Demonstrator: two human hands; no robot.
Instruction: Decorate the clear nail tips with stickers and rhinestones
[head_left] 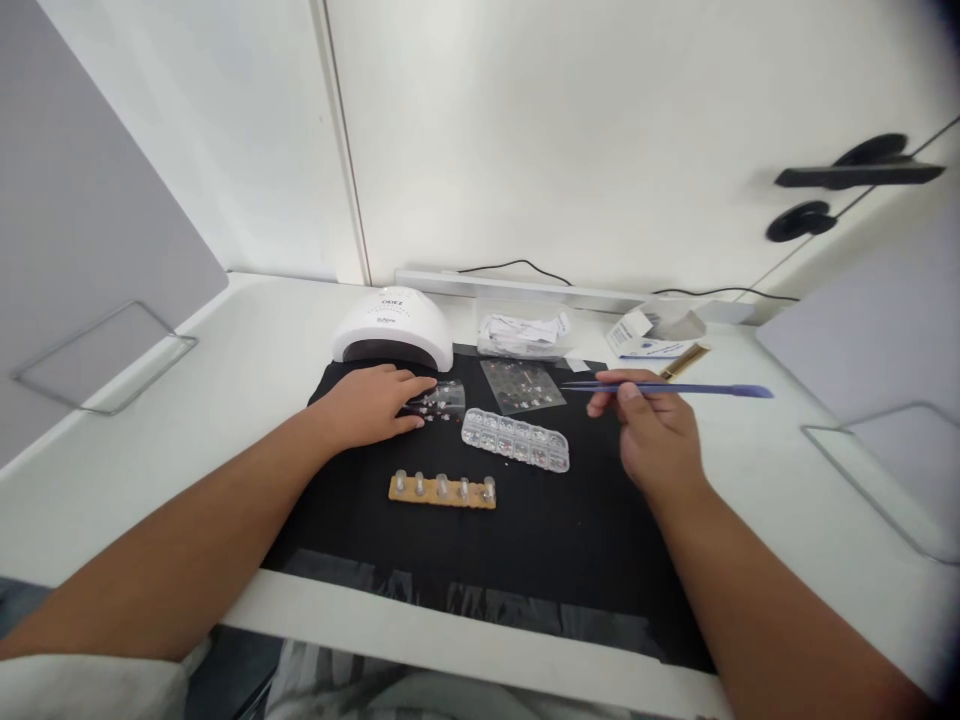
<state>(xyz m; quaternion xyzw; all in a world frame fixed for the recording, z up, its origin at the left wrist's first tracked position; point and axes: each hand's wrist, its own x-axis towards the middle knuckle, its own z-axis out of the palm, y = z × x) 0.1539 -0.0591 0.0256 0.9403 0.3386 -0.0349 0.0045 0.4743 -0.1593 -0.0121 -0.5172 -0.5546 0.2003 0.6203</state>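
Note:
My left hand (pixel 367 405) lies low over the black mat, thumb and index finger at the edges of a clear plastic sheet (pixel 448 397) dotted with small star-like pieces. My right hand (pixel 656 430) pinches blue tweezers (pixel 716 390), whose tips point left, above the mat. Between the hands is a clear compartment case (pixel 516 440) of tiny decorations. Behind it lies a second clear sheet (pixel 523 386) with small pieces. Nearer me, several clear nail tips (pixel 442 487) stand on a tan strip (pixel 431 500).
A white nail lamp (pixel 394 325) stands at the back left of the black mat (pixel 555 540). Farther back are a clear box of white papers (pixel 523 332) and an opened carton (pixel 652 333). A gold stick-like item (pixel 688 360) shows behind my right hand.

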